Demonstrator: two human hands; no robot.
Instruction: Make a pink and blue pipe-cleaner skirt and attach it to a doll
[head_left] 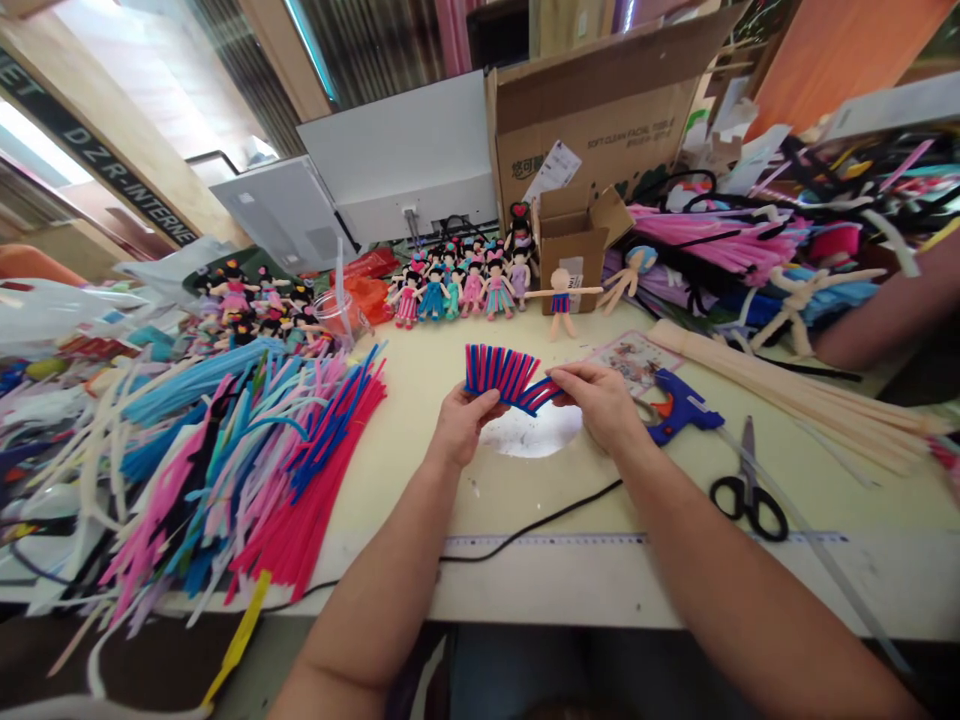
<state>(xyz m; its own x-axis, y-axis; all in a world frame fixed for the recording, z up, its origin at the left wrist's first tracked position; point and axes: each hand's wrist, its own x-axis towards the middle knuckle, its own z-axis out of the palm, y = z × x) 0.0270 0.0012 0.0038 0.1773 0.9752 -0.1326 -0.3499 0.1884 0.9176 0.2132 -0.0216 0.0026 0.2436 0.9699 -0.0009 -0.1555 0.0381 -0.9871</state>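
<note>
On the left side of the table point(375, 460), loose fuzzy stems point(259, 460) lie in a heap, with blue and red ones at its right edge. Farther back, finished dolls point(461, 285) stand in a cluster. The left hand point(461, 425) pinches the lower left part of a striped strip point(499, 370) between thumb and forefinger. The strip, made of red and blue stems side by side, is held above the table between both hands; its right portion slants out of line. Beyond it stands a bare-headed doll point(561, 302) in a similar striped garment. The right hand point(600, 400) pinches the strip's right end, thumb against forefinger; the remaining fingers cannot be judged. Near that hand lies a glue gun point(686, 405), then scissors point(748, 490), both unheld.

Step in hand, as judged: joining or aligning the stems. The next move calls for a steady left pinch while the right fingers bring the slanted stems level with the rest.
</note>
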